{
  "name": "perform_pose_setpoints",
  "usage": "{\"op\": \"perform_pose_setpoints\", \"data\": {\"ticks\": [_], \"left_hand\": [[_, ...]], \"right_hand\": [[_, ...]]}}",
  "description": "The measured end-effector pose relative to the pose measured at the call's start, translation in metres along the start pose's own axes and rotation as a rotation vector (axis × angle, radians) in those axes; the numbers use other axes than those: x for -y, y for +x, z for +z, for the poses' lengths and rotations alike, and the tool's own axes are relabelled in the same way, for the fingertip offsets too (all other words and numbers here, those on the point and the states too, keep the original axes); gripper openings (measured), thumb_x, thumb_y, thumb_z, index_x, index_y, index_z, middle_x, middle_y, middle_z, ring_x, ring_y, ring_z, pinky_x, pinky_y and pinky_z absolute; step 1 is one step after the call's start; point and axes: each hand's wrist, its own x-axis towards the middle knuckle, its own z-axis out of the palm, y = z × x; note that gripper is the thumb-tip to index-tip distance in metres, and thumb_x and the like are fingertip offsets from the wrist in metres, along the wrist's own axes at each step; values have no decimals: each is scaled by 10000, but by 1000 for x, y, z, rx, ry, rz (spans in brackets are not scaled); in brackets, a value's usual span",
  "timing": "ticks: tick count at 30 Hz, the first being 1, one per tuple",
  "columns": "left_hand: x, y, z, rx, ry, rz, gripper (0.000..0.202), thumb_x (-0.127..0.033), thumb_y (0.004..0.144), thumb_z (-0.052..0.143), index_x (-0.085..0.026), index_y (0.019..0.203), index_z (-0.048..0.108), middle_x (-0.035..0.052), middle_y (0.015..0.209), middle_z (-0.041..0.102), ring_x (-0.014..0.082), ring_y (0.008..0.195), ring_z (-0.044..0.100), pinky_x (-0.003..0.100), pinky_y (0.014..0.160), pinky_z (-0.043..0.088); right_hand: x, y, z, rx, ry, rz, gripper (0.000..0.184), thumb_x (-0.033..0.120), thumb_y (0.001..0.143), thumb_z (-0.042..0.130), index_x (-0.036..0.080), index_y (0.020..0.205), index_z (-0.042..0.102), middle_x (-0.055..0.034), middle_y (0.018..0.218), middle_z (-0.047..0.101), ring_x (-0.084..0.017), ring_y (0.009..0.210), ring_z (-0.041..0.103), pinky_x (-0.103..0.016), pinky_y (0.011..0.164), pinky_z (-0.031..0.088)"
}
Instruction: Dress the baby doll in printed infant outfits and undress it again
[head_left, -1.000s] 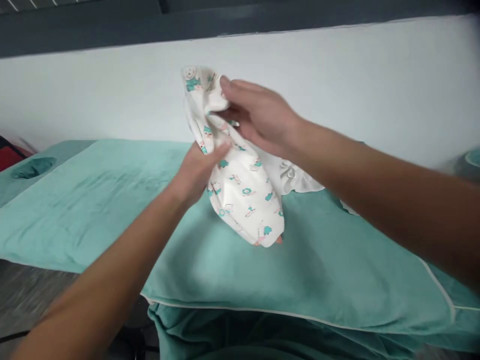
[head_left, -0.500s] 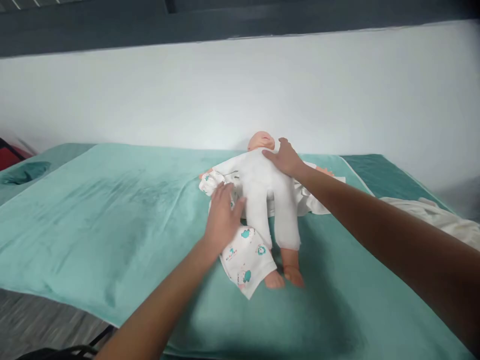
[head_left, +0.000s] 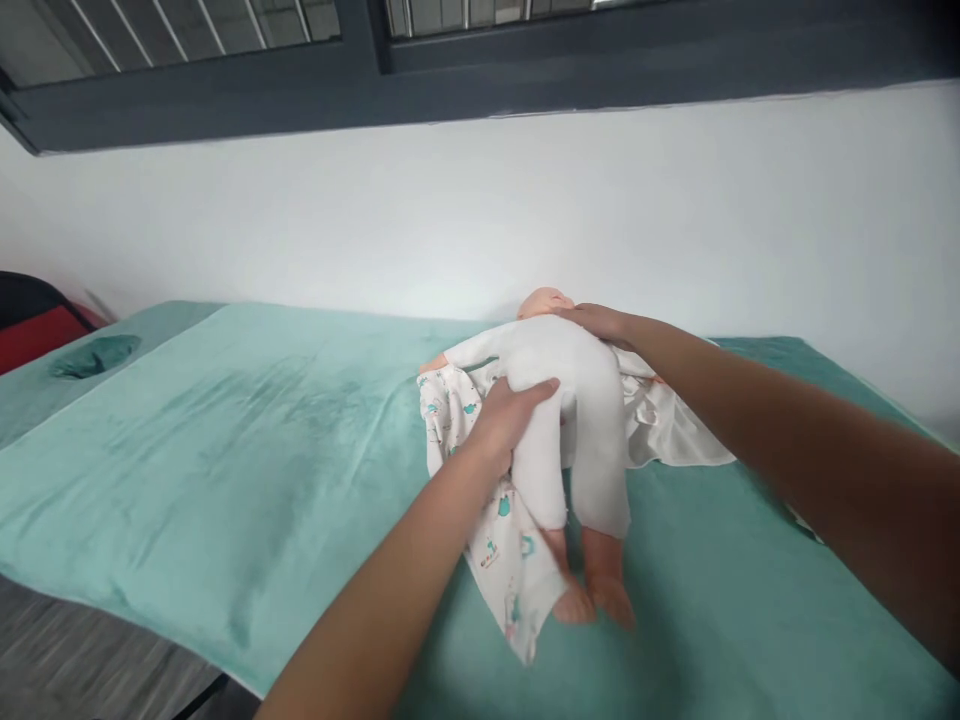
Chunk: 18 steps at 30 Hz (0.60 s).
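A baby doll in a white bodysuit lies on its back on the teal sheet, its head toward the wall and bare feet toward me. My left hand grips the doll's hip and thigh from the left, fingers curled round it. My right hand rests on the doll's shoulder next to its head, fingers closed on it. A white printed garment with small teal animals lies partly under the doll and hangs out beside its legs.
A plain white cloth spreads under the doll's right side. The padded table runs left to a face hole. A red and black object sits at the far left. A white wall and dark window frame stand behind.
The printed garment was held up in both hands a second ago; it now lies beside and under the doll. Both hands have moved onto the doll, which appears slightly raised.
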Motion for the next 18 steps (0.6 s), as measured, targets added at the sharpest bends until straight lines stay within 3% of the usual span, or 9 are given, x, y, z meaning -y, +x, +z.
{"op": "perform_pose_setpoints", "data": {"ticks": [4, 8, 14, 18], "left_hand": [[-43, -12, -38, -14, 68, -31, 612, -494, 706, 731, -160, 1205, 616, 147, 986, 726, 311, 910, 695, 414, 732, 588], [-71, -28, -96, -47, 102, -43, 513, -442, 776, 699, -115, 1161, 606, 130, 898, 725, 273, 852, 685, 410, 725, 572], [-78, -39, -174, -149, 154, -32, 393, -395, 834, 636, -148, 1138, 609, 104, 870, 727, 257, 885, 674, 401, 769, 564], [-73, -35, -216, -228, 180, -40, 443, -430, 793, 670, -165, 1143, 617, 112, 891, 728, 269, 874, 682, 396, 752, 570]], "right_hand": [[35, 9, 4, 156, 51, 32, 622, 703, 780, 571, 170, 1090, 655, -163, 991, 705, -304, 930, 647, -436, 775, 547], [78, 33, 36, 187, 47, 36, 626, 698, 787, 567, 161, 1104, 631, -168, 1016, 694, -286, 949, 645, -399, 770, 550], [132, 70, 107, 213, 53, -83, 577, 613, 832, 564, 154, 1179, 588, -155, 1201, 639, -258, 1051, 618, -379, 862, 540], [151, 87, 147, 281, 60, -241, 449, 528, 858, 569, 175, 1133, 608, -118, 1211, 638, -264, 1098, 593, -405, 963, 503]]}}
